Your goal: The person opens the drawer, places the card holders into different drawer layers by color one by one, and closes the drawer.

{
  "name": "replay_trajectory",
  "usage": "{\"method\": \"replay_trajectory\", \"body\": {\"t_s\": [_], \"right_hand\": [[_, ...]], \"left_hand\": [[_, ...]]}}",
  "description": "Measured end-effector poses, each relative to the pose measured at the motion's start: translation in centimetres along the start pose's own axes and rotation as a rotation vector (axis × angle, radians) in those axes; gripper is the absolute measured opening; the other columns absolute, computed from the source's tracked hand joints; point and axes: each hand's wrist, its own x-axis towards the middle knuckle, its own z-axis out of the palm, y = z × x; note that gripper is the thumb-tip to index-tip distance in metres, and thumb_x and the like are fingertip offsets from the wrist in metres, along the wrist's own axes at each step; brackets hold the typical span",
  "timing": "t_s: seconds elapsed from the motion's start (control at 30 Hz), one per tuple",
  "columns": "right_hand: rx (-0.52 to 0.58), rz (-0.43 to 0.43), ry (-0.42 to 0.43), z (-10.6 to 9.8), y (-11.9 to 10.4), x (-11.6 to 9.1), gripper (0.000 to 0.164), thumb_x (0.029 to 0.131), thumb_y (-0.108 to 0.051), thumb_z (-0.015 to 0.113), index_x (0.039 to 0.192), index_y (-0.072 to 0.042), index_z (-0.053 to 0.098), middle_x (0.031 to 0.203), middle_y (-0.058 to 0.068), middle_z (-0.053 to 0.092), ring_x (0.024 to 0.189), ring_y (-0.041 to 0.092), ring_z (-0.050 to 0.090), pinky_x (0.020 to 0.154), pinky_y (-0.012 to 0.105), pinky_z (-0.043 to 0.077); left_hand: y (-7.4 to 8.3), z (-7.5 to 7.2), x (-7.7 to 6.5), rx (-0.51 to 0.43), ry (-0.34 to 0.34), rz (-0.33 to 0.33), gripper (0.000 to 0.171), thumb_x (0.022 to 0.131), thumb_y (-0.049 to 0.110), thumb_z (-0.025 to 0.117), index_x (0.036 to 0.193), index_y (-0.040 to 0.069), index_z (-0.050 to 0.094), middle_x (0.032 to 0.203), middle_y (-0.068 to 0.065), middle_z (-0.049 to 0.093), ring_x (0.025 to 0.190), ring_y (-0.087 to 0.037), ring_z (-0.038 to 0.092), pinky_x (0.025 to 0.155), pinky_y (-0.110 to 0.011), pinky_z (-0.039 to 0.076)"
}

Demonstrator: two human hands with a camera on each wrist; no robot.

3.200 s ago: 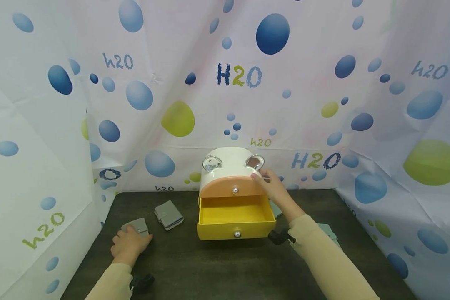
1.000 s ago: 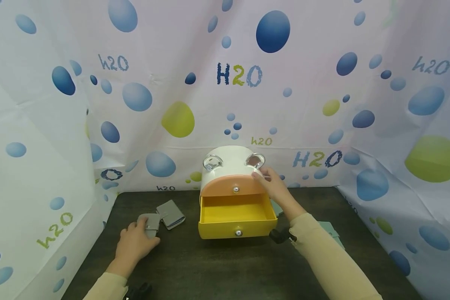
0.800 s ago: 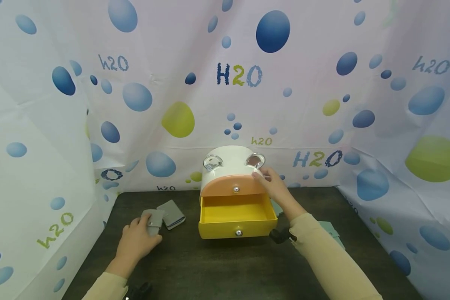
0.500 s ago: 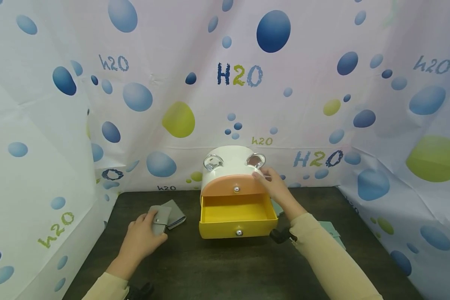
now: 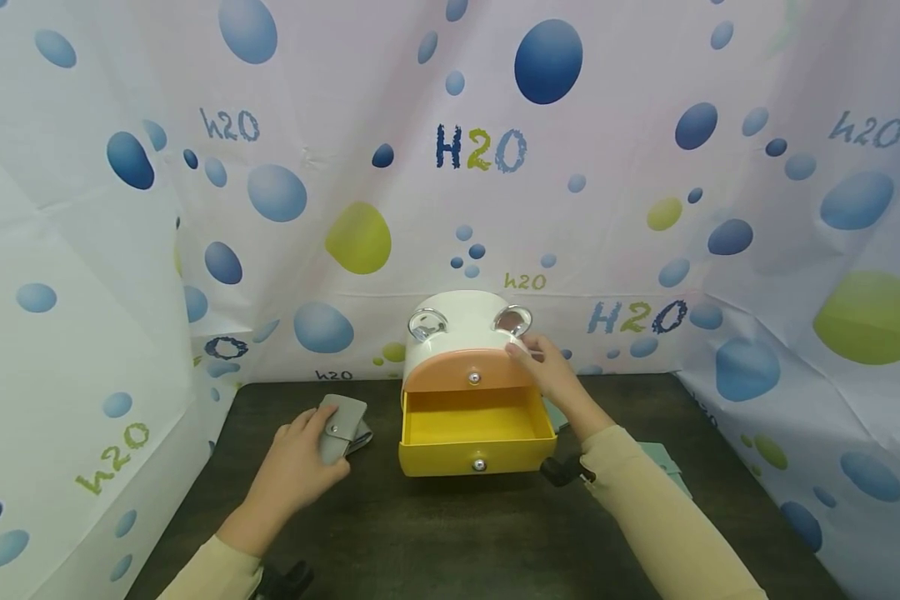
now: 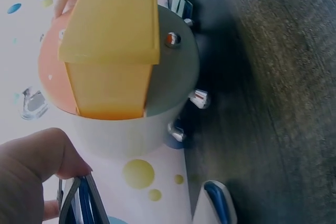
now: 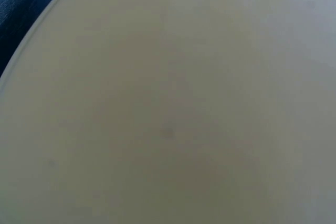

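Observation:
My left hand pinches a small grey snap wallet, thumb on the near edge and fingers over the far side. The left wrist view shows the end of this wallet. Another grey wallet lies on the table, mostly covered by the held one in the head view. My right hand rests on the upper right side of a white rounded drawer box with fairly relaxed fingers. Its yellow drawer is pulled out, with nothing visible inside. The box's pale side fills the right wrist view.
An orange upper drawer stays closed above the yellow one. To the right, a mint-green wallet shows past my right sleeve, and another greenish item peeks out beside the box. Patterned cloth surrounds the dark table.
My left hand has carried the grey wallet from the table's left side rightward and away from me, over the other grey wallet. My right hand and the drawer box have stayed put.

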Motion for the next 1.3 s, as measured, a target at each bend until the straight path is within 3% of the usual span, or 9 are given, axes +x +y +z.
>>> {"method": "replay_trajectory", "body": {"t_s": [0.37, 0.73, 1.3], "right_hand": [[0.002, 0.005, 0.000, 0.0, -0.1, 0.1, 0.089, 0.089, -0.074, 0.053, 0.147, -0.010, 0.038, 0.156, 0.017, 0.035, 0.141, 0.039, 0.038, 0.109, 0.059, 0.038], [0.004, -0.012, 0.002, -0.1, 0.0, 0.0, 0.086, 0.091, -0.070, 0.054, 0.148, -0.008, 0.038, 0.156, 0.018, 0.035, 0.141, 0.039, 0.038, 0.108, 0.058, 0.039], [0.006, -0.013, 0.001, 0.0, 0.0, -0.2, 0.083, 0.092, -0.070, 0.054, 0.145, -0.007, 0.040, 0.156, 0.019, 0.035, 0.140, 0.040, 0.038, 0.108, 0.059, 0.038]], "left_hand": [[1.8, -1.1, 1.2, -0.033, 0.016, 0.099, 0.081, 0.077, 0.028, 0.076, 0.149, 0.010, 0.045, 0.146, -0.021, 0.047, 0.111, -0.040, 0.052, 0.074, -0.045, 0.052], [3.7, -1.8, 2.0, -0.098, -0.012, 0.227, 0.078, 0.077, 0.028, 0.076, 0.149, 0.014, 0.046, 0.148, -0.015, 0.046, 0.112, -0.036, 0.051, 0.072, -0.039, 0.047], [5.9, -1.6, 2.9, -0.155, -0.109, 0.308, 0.080, 0.077, 0.030, 0.074, 0.151, 0.021, 0.044, 0.151, -0.006, 0.045, 0.115, -0.031, 0.048, 0.073, -0.037, 0.046]]}}
